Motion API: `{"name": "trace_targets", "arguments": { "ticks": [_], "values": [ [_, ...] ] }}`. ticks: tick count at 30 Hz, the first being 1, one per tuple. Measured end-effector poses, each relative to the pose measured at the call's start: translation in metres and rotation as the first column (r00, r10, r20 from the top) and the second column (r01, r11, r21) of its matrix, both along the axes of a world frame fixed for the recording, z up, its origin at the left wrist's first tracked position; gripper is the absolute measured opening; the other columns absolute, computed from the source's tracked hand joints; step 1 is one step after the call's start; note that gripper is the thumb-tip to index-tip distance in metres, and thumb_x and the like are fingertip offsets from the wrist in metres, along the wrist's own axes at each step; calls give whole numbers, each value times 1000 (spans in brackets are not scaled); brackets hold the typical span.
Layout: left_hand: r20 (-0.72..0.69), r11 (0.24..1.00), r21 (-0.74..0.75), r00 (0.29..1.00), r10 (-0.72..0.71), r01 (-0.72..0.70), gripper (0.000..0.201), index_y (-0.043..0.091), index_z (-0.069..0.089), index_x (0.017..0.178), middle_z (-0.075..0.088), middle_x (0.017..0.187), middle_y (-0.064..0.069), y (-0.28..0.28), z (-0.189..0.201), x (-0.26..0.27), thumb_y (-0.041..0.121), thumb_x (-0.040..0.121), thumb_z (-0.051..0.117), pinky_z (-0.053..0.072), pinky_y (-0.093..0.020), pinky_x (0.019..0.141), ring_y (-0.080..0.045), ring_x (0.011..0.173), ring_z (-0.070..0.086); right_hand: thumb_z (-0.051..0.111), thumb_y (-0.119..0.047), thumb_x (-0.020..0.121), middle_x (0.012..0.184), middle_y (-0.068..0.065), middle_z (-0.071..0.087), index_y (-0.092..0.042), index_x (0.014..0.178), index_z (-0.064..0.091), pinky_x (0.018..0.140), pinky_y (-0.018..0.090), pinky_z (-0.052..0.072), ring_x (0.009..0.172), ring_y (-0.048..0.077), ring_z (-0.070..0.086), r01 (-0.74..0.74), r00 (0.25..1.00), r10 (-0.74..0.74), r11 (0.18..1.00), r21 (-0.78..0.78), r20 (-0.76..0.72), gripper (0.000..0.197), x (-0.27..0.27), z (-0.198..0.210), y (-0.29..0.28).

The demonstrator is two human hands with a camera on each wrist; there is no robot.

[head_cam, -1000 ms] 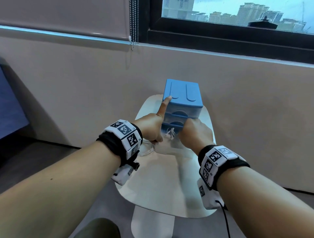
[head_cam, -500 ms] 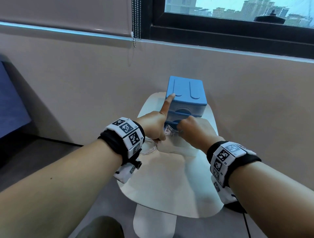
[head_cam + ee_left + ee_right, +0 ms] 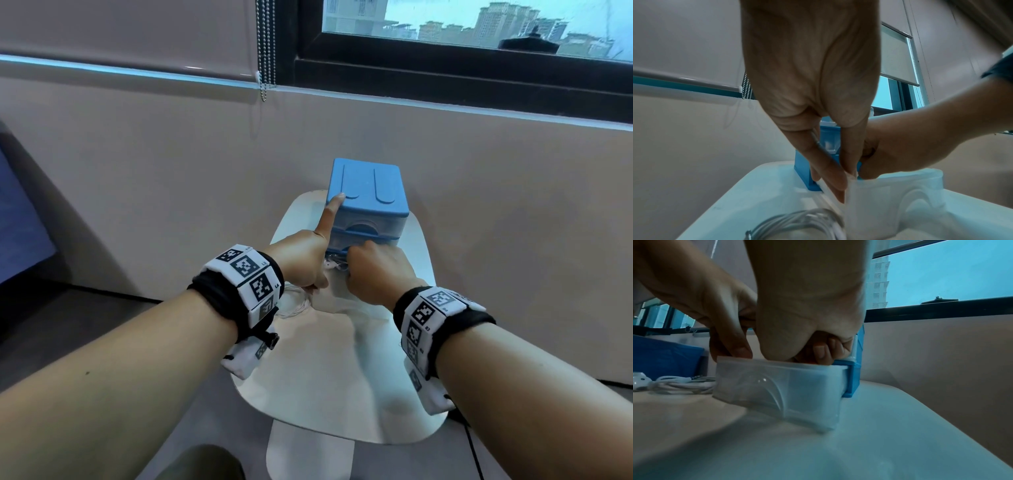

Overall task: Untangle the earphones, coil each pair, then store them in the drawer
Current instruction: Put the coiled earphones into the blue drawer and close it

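A blue drawer box (image 3: 368, 195) stands at the far end of a small white table (image 3: 329, 370). Its translucent bottom drawer (image 3: 777, 386) is pulled out. My left hand (image 3: 301, 263) lays its straight index finger on the box's top left corner, while thumb and other fingers pinch a white earphone cable (image 3: 850, 177) at the drawer's rim. My right hand (image 3: 373, 270) is curled down into the drawer, apparently on the same earphones (image 3: 334, 265); what it grips is mostly hidden. A second coiled white pair (image 3: 797, 222) lies on the table left of the drawer.
A wall runs close behind the box, with a window and a bead blind cord (image 3: 265, 51) above it. The table is narrow, with floor on both sides. A blue object (image 3: 663, 360) stands off to the left.
My right hand has moved forward and left, deeper into the open drawer. The left index finger stays on the box top. The head view has shifted slightly.
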State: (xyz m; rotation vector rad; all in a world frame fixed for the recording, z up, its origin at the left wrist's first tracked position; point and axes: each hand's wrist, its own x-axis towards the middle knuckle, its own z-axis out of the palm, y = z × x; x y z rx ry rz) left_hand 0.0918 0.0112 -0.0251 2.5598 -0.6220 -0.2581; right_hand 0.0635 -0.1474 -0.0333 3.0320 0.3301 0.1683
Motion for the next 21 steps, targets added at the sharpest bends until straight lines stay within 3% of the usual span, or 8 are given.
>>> {"name": "trace_targets", "arguments": {
  "ticks": [5,8,11,14,17,21],
  "values": [
    [1,998,-63,1000,-14,14,126,59,-37,139,71,102,-20,10,5,-5,4,90,66,63,-49,67,-29,67,74,53,-20,93,67,-5,40,-19,81,51,63,33,40,66,27,50,6,1000,-6,1000,14,10,12,-6,7,-7],
    [37,988,-121,995,97,-92,90,43,-3,146,65,107,-25,25,12,-10,10,92,61,62,-50,66,-33,68,71,52,-20,92,67,-4,42,-19,80,56,61,31,39,58,24,49,5,1000,-6,999,35,31,13,-10,15,-13],
    [51,964,184,982,183,-190,46,24,35,131,60,101,-10,39,7,-7,20,91,59,55,-39,63,-26,71,64,52,-19,91,67,-2,46,-16,76,57,57,29,38,53,20,45,6,999,-9,998,55,41,16,-14,20,-16],
    [-16,884,454,990,139,-117,31,21,56,120,53,118,-4,42,-8,-8,27,90,65,50,-35,73,-24,93,60,51,-17,91,72,0,49,-16,79,59,58,30,40,59,24,49,-1,1000,2,994,110,-6,14,-21,21,-14],
    [35,875,473,994,102,-106,18,23,61,106,53,119,-3,45,-18,-7,23,90,69,43,-31,73,-23,94,55,55,-15,89,81,4,59,-15,82,65,59,30,44,67,28,56,-31,997,43,983,182,-63,12,-29,17,-13],
    [11,914,397,997,78,-76,7,23,60,94,60,101,3,56,-15,-9,20,94,67,41,-27,70,-17,87,55,57,-13,87,80,6,63,-14,78,68,58,33,49,69,31,59,-33,995,56,965,260,-82,14,-36,14,-17]
  ]
}}
